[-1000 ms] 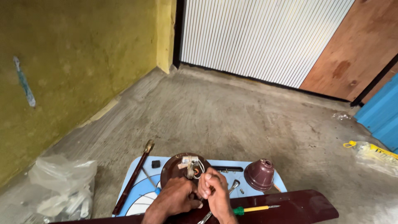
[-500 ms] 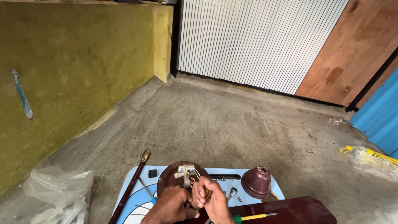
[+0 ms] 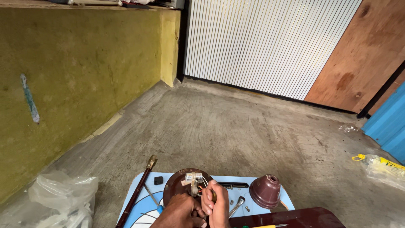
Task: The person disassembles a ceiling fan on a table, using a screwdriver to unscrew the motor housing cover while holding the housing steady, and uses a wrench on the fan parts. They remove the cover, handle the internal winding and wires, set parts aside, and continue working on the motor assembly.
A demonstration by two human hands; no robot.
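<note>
Down at the lower edge, the right hand has its fingers closed on wires at the hub of a brown motor lying on a blue worktop. The left hand curls against the motor's near side; whether it grips anything I cannot tell. A maroon cup stands to the right, a brown rod to the left.

A single view, worn on the person's head, looks forward and steeply down across a concrete floor toward a white corrugated shutter. The light-blue worktop sits close beneath the lens, cut off by the bottom edge of the frame. No second view shares the scene.
</note>
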